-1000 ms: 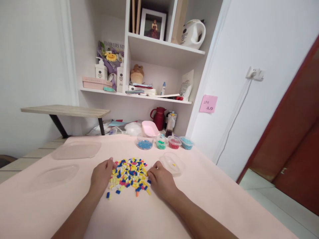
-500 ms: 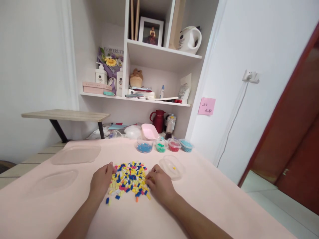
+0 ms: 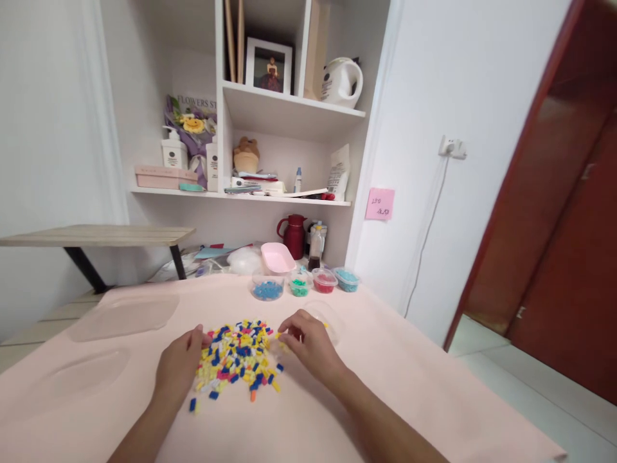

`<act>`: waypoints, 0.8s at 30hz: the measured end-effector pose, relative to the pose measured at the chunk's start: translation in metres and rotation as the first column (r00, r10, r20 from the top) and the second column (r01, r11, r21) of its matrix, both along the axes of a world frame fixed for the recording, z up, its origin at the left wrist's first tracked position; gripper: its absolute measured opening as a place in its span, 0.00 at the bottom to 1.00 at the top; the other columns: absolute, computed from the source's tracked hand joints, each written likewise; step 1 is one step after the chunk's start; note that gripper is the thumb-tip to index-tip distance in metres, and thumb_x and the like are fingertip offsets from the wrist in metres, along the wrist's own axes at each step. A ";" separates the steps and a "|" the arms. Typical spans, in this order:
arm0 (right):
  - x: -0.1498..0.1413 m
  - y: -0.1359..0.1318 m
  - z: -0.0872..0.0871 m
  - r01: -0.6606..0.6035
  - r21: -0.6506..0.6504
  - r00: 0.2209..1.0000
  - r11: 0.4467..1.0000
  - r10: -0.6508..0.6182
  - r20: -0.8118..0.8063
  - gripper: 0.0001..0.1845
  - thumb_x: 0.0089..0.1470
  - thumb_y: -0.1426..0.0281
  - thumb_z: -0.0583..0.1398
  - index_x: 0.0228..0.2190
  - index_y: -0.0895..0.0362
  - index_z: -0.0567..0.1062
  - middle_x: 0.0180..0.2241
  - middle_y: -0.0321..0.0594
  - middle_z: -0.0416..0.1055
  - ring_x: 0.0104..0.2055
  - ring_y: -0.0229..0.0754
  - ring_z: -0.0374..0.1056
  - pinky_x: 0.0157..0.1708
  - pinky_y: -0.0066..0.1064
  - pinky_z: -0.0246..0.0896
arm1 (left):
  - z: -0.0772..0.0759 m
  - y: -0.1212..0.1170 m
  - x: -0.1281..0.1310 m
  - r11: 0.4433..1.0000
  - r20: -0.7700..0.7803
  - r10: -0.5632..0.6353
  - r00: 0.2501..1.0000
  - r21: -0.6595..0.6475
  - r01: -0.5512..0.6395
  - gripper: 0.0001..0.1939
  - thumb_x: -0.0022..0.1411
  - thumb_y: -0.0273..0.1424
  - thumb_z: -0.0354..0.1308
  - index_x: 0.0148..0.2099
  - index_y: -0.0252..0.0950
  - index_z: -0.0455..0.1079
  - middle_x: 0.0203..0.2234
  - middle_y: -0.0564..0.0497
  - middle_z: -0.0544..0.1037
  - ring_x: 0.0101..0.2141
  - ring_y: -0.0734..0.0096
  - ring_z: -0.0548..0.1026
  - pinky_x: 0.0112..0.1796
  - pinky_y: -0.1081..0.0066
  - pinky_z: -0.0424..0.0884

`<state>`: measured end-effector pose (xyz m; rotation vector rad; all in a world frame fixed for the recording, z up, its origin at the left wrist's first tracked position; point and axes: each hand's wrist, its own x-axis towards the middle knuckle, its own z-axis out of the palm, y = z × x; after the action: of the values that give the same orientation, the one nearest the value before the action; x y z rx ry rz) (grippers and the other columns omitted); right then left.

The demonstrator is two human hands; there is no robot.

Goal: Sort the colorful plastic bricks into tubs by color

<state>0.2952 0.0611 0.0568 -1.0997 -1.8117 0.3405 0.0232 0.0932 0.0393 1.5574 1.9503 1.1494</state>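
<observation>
A loose pile of small plastic building bricks (image 3: pixel 243 352) in yellow, blue, white and pink lies spread on the pink-covered table. At the pile's left edge rests my left hand (image 3: pixel 179 361), fingers loosely stretched along the bricks, with nothing seen in them. My right hand (image 3: pixel 311 341) is raised a little off the pile's right side, thumb and fingertips pinched at a small yellow brick (image 3: pixel 278 335). Behind that hand sits a shallow clear container (image 3: pixel 332 319), partly hidden, with a bit of yellow in it.
Along the back stand clear tubs of blue bricks (image 3: pixel 268 289), green bricks (image 3: pixel 299 287), red bricks (image 3: pixel 324 281) and light-blue bricks (image 3: pixel 346 279). A pink tray (image 3: pixel 278 257) and red jug (image 3: pixel 293 236) are behind. Clear lids (image 3: pixel 125 315) lie left, near a small wooden stand (image 3: pixel 96 235).
My right hand has lifted from the pile's right edge and moved up towards the clear container. My left hand stays at the pile. The whole view has shifted to the right.
</observation>
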 end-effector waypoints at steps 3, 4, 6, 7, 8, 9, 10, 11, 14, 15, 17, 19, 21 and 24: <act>0.022 0.003 0.012 0.090 0.090 0.993 0.992 -0.082 -0.090 0.04 0.52 0.72 0.61 0.31 0.54 0.76 0.27 0.34 0.66 0.27 0.37 0.62 0.31 0.28 0.58 | 0.001 0.001 -0.002 1.000 -0.007 0.008 1.000 -0.012 -0.008 0.22 0.56 0.47 0.44 0.26 0.41 0.74 0.30 0.48 0.83 0.37 0.55 0.77 0.38 0.65 0.67; 0.031 0.005 0.014 0.143 0.101 0.983 0.985 -0.129 -0.127 0.04 0.52 0.71 0.60 0.31 0.54 0.76 0.27 0.34 0.67 0.27 0.37 0.62 0.30 0.29 0.58 | 0.002 0.001 -0.002 1.000 -0.009 0.008 1.000 -0.016 -0.008 0.22 0.56 0.47 0.44 0.26 0.41 0.74 0.30 0.48 0.83 0.37 0.55 0.77 0.38 0.65 0.67; 0.047 0.011 0.014 0.250 0.085 0.959 0.965 -0.234 -0.159 0.04 0.52 0.69 0.60 0.31 0.54 0.75 0.28 0.35 0.68 0.27 0.38 0.63 0.30 0.30 0.59 | 0.004 0.001 -0.001 1.000 -0.009 0.002 1.000 -0.020 -0.002 0.22 0.56 0.47 0.44 0.26 0.41 0.74 0.31 0.48 0.83 0.37 0.55 0.77 0.38 0.65 0.67; 0.054 0.013 0.013 0.296 0.066 0.948 0.953 -0.284 -0.147 0.04 0.52 0.69 0.60 0.30 0.54 0.75 0.28 0.36 0.68 0.28 0.39 0.64 0.31 0.31 0.60 | 0.005 0.001 -0.001 1.000 -0.008 0.000 1.000 -0.024 0.000 0.22 0.56 0.46 0.44 0.26 0.41 0.74 0.31 0.48 0.83 0.37 0.55 0.77 0.38 0.65 0.67; 0.059 0.015 0.012 0.333 0.049 0.938 0.942 -0.325 -0.119 0.04 0.51 0.69 0.60 0.30 0.54 0.75 0.29 0.36 0.68 0.29 0.39 0.64 0.32 0.32 0.61 | 0.006 0.000 0.000 1.000 -0.008 0.001 1.000 -0.028 -0.001 0.22 0.56 0.46 0.44 0.26 0.41 0.74 0.31 0.48 0.83 0.37 0.55 0.77 0.38 0.65 0.67; 0.063 0.017 0.010 0.361 0.038 0.930 0.932 -0.357 -0.090 0.04 0.51 0.69 0.60 0.30 0.54 0.76 0.31 0.37 0.69 0.30 0.40 0.65 0.34 0.33 0.61 | 0.007 0.000 0.000 0.999 -0.009 0.005 1.000 -0.033 -0.005 0.21 0.56 0.46 0.45 0.26 0.41 0.74 0.31 0.48 0.83 0.38 0.55 0.77 0.38 0.65 0.67; 0.065 0.018 0.009 0.382 0.035 0.923 0.923 -0.379 -0.069 0.05 0.50 0.69 0.60 0.31 0.53 0.76 0.33 0.38 0.69 0.31 0.40 0.66 0.35 0.34 0.62 | 0.008 0.000 0.001 0.999 -0.011 0.012 1.000 -0.036 -0.012 0.21 0.55 0.46 0.45 0.26 0.41 0.74 0.31 0.49 0.83 0.37 0.55 0.77 0.38 0.65 0.67; 0.065 0.018 0.008 0.395 0.039 0.918 0.918 -0.393 -0.063 0.07 0.50 0.70 0.59 0.33 0.53 0.77 0.35 0.39 0.68 0.31 0.40 0.66 0.36 0.35 0.62 | 0.008 0.000 0.001 0.999 -0.014 0.020 1.000 -0.038 -0.021 0.21 0.55 0.47 0.45 0.26 0.41 0.74 0.30 0.49 0.83 0.37 0.56 0.77 0.37 0.65 0.67; 0.058 0.014 0.008 0.354 0.053 0.930 0.934 -0.346 -0.121 0.10 0.51 0.70 0.58 0.36 0.53 0.77 0.36 0.39 0.68 0.32 0.39 0.66 0.37 0.34 0.63 | 0.006 0.000 0.001 0.999 -0.027 0.034 0.999 -0.016 -0.035 0.21 0.55 0.46 0.45 0.26 0.41 0.74 0.30 0.49 0.83 0.36 0.56 0.77 0.37 0.65 0.67; 0.053 0.012 0.009 0.289 0.029 0.948 0.957 -0.281 -0.148 0.10 0.52 0.70 0.57 0.36 0.54 0.77 0.34 0.38 0.68 0.30 0.38 0.65 0.34 0.33 0.63 | 0.005 0.000 0.002 0.999 -0.029 0.032 0.999 -0.005 -0.033 0.21 0.56 0.46 0.45 0.26 0.41 0.74 0.29 0.49 0.83 0.36 0.56 0.77 0.36 0.65 0.67; 0.044 0.007 0.010 0.043 -0.099 0.983 0.994 -0.060 -0.173 0.09 0.53 0.68 0.57 0.34 0.55 0.77 0.29 0.36 0.68 0.27 0.37 0.63 0.28 0.29 0.62 | 0.002 0.000 0.002 1.000 -0.026 0.022 0.999 0.013 -0.022 0.21 0.56 0.46 0.45 0.26 0.41 0.74 0.29 0.48 0.82 0.35 0.56 0.77 0.36 0.65 0.67; 0.035 0.002 0.009 -0.246 -0.280 0.965 0.928 0.206 -0.165 0.08 0.52 0.68 0.59 0.33 0.56 0.77 0.26 0.35 0.69 0.24 0.35 0.61 0.22 0.25 0.58 | 0.001 0.000 0.003 1.000 -0.014 0.022 1.000 0.012 -0.021 0.21 0.57 0.45 0.45 0.26 0.40 0.74 0.30 0.48 0.82 0.35 0.57 0.77 0.36 0.66 0.67; 0.029 -0.001 0.006 -0.400 -0.405 0.915 0.822 0.381 -0.132 0.06 0.49 0.69 0.62 0.30 0.57 0.77 0.25 0.35 0.71 0.23 0.34 0.61 0.21 0.23 0.56 | 0.000 0.000 0.003 1.000 -0.008 0.027 1.000 0.005 -0.027 0.21 0.57 0.45 0.45 0.26 0.40 0.74 0.30 0.49 0.83 0.36 0.57 0.77 0.37 0.66 0.67; 0.025 -0.003 0.001 -0.400 -0.451 0.903 0.798 0.428 -0.044 0.05 0.46 0.71 0.64 0.29 0.57 0.78 0.25 0.34 0.72 0.26 0.34 0.63 0.25 0.23 0.57 | 0.000 0.001 0.003 1.000 -0.002 0.029 1.000 0.000 -0.029 0.21 0.57 0.45 0.45 0.27 0.40 0.74 0.30 0.49 0.83 0.36 0.57 0.77 0.37 0.66 0.67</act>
<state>0.3204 0.0585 0.0575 -1.0078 -2.0836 1.0486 0.0262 0.0944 0.0389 1.5362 1.9804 1.1596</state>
